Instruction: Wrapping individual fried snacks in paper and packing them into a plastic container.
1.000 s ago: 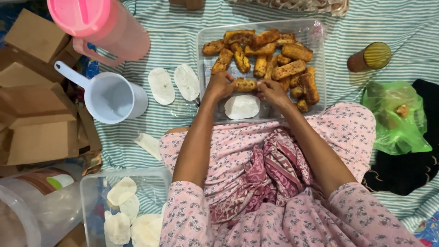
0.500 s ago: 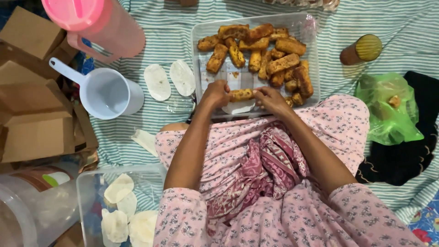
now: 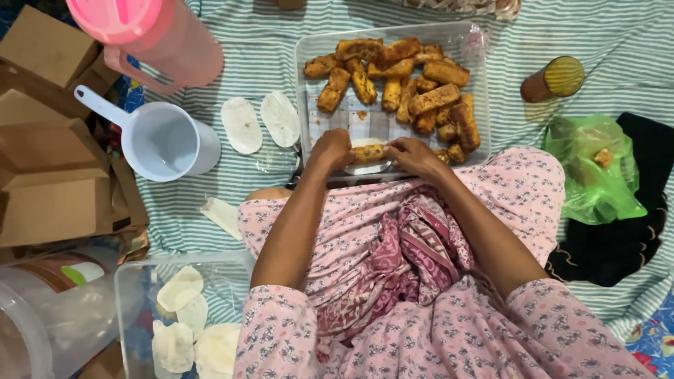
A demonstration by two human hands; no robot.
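Since a second ago I have drawn the fried roll [image 3: 369, 152] and the pale round wrapper [image 3: 368, 166] beneath it toward my lap, to the near edge of the clear plastic tray [image 3: 479, 42], and most of the wrapper that lay open before is now hidden under the roll and my hands. I judge this means the wrapping has begun: the roll sits on the wrapper, ready to be rolled up in it. My left hand [image 3: 332, 149] pinches the roll's left end and my right hand [image 3: 411, 154] pinches its right end, fingers curled down, both grasping the roll between them. Both forearms reach forward from my floral pink sleeves over my lap, elbows bent and apart, wrists angled inward so the hands nearly meet. A heap of fried rolls [image 3: 404, 84] fills the far part of the tray. Two spare wrappers [image 3: 260, 123] lie on the striped cloth [image 3: 618, 35] just left of the tray, beside a white scoop [image 3: 158, 140].
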